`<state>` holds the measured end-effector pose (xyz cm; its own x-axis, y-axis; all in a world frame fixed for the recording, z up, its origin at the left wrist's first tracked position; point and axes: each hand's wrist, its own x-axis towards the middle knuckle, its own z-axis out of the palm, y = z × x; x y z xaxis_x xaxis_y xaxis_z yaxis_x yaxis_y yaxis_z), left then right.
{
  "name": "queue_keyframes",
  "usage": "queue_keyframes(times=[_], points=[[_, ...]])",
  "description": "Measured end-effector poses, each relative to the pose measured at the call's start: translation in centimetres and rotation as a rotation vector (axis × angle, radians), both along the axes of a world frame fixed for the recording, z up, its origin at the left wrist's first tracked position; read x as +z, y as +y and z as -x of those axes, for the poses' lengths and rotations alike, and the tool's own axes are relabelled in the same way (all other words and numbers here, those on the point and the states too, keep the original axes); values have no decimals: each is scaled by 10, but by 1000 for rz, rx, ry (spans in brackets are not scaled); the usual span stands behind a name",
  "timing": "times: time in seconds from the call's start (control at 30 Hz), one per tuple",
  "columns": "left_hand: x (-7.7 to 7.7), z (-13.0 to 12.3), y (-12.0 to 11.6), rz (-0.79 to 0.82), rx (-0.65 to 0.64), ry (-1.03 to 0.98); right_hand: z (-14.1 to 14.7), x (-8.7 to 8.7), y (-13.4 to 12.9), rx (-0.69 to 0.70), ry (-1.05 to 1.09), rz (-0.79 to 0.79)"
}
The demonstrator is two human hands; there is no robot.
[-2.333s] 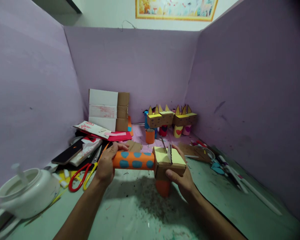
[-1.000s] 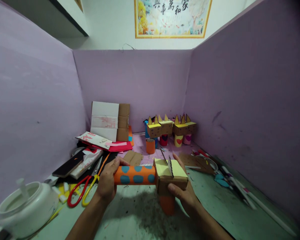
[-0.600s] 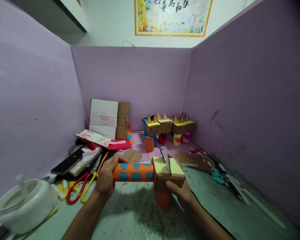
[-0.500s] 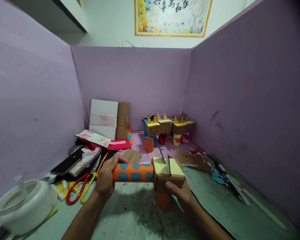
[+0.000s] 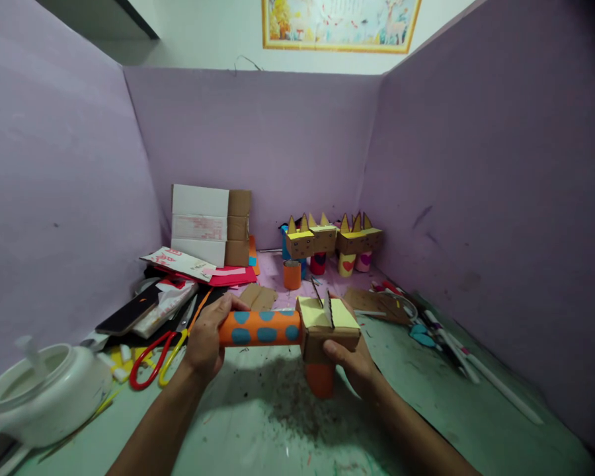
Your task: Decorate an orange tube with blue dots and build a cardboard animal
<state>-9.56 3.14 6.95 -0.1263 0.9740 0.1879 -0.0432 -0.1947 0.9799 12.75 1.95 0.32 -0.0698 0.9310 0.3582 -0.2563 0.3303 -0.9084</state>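
Observation:
My left hand [image 5: 209, 336] is closed around the left end of an orange paper tube with blue spots [image 5: 262, 328], which lies level above the table. At the tube's right end is a small cardboard box [image 5: 330, 317] with a pale yellow top and two upright cardboard pieces like ears. My right hand [image 5: 354, 360] grips this box, thumb on its near face and fingers mostly hidden behind it. Under the box an orange tube piece [image 5: 320, 380] points downward. Whether the spotted tube is fixed to the box or only pressed against it, I cannot tell.
Several eared cardboard-box figures [image 5: 311, 239] on coloured tubes stand at the back, beside a short orange tube [image 5: 292, 275]. Left are scissors [image 5: 151, 360], a white pot [image 5: 49, 393], a dark phone [image 5: 129, 309] and folded cardboard [image 5: 201, 225]. Pens [image 5: 451, 347] lie right.
The view has tilted slightly, so everything sits a little higher and further left. Both hands keep the same hold on the tube and box.

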Motion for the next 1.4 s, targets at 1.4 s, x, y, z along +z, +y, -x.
queue_keyframes(times=[1.4], points=[[12,6,2,74,-115,-463,-5,11,-2,-87,193,9]])
